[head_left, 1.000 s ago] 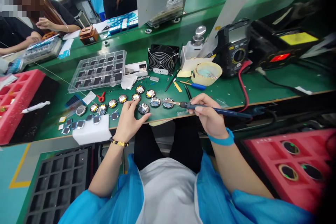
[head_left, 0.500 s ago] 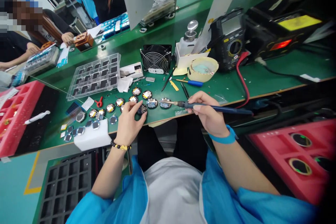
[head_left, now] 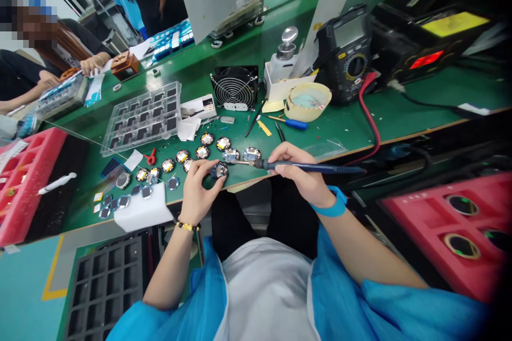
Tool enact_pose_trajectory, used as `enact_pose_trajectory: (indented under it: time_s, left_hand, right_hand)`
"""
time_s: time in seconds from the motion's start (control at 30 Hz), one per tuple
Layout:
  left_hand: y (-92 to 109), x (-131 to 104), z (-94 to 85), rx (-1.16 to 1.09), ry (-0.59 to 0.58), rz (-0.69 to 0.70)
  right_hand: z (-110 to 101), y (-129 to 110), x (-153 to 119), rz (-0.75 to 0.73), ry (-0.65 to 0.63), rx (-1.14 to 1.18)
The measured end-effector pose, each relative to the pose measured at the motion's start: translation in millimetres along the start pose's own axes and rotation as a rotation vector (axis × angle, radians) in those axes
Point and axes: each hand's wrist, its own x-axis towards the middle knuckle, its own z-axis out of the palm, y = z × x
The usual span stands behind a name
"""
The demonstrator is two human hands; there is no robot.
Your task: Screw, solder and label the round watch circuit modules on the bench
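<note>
Between the thumb and forefinger of my left hand [head_left: 200, 189] is a small round circuit board [head_left: 218, 170], held at the front edge of the bench. My right hand [head_left: 298, 173] grips a soldering iron [head_left: 310, 167] by its dark blue handle, with the metal tip pointing left toward that board. The tip looks apart from the held board. Just behind the iron lie two more round boards, one with a bluish face [head_left: 231, 155] and another [head_left: 252, 154] to its right. Several round boards with white and yellow tops [head_left: 202, 152] lie behind my left hand.
A fan [head_left: 235, 88], a yellowish bowl [head_left: 307, 101], a multimeter [head_left: 346, 56] and a soldering station [head_left: 432, 48] stand along the back. A clear tray [head_left: 142, 117] lies left. Red foam trays [head_left: 424, 208] flank the bench. Co-workers sit at far left.
My right hand has moved left with the soldering iron, bringing its tip nearer the round board. My left hand has tilted that board, and more of its face shows.
</note>
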Motion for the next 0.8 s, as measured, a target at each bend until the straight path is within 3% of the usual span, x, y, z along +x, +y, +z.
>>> enact_pose_trajectory:
  time_s: [0.37, 0.8]
  left_hand:
    - [-1.7, -3.2, 3.4, -0.014, 0.014, 0.009]
    - [-5.7, -3.5, 5.1, -0.052, 0.012, 0.012]
  right_hand:
    - [10.7, 0.3, 1.8, -0.016, -0.133, -0.165]
    - [10.4, -3.2, 0.1, -0.054, -0.144, -0.310]
